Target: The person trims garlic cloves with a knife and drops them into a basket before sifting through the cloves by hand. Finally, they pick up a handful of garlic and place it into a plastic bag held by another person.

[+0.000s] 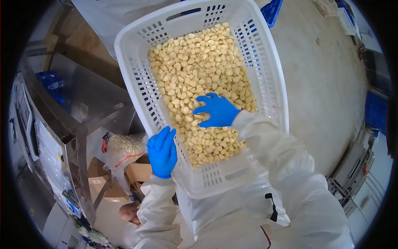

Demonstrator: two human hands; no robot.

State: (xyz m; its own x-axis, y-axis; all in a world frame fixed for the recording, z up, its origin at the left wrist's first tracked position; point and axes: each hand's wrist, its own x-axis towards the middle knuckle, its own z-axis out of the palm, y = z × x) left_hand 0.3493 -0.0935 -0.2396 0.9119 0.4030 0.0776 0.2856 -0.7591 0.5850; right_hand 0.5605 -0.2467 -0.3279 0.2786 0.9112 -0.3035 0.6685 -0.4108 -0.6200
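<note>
A large white plastic basket [248, 168] with slotted walls is in front of me, holding a thick layer of pale yellow, rounded pieces that look like peeled cloves [199, 62]. My right hand [217, 112], in a blue glove, lies over the middle of the pieces with its fingers spread. At the basket's left side, my left hand [162, 154], also blue-gloved, is raised beside the rim. Its fingers stretch upward, close together and slightly bent, and nothing shows in them. White sleeves cover both arms.
A metal frame table [78, 145] stands on the left. Below it are a clear bag of pale pieces [124, 147] and open cardboard boxes [114, 191]. A blue crate [271, 12] sits beyond the basket, and another blue crate [376, 112] is at far right.
</note>
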